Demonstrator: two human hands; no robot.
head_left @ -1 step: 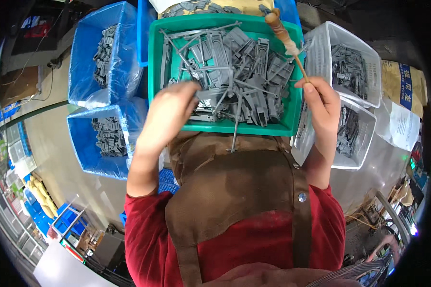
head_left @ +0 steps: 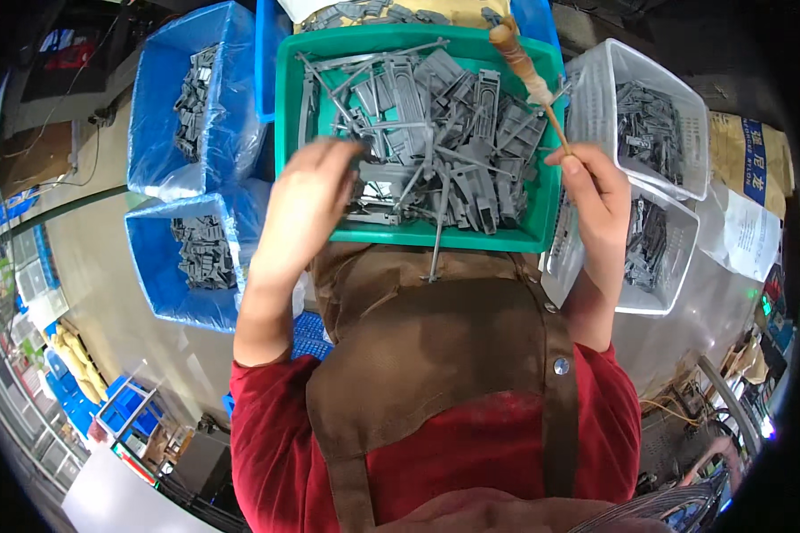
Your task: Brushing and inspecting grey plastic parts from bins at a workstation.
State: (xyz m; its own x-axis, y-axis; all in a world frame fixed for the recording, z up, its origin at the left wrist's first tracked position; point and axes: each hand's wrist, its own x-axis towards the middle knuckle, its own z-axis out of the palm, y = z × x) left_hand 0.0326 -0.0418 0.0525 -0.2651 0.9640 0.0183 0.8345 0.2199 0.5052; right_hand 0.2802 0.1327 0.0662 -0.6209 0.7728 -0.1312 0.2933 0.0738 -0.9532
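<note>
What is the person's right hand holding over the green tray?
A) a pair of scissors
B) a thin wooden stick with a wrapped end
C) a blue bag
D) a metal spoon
B: the right hand pinches a thin wooden stick with a wrapped, thicker far end, angled over the green tray of grey plastic parts.

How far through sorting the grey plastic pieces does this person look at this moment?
Done: the blue bins and clear tubs already hold separated grey parts. In hand: the left hand reaches into the green tray, and the right hand pinches a thin wooden stick. Left: a dense tangle of grey pieces on sprues fills the tray, so much probably remains.
</note>
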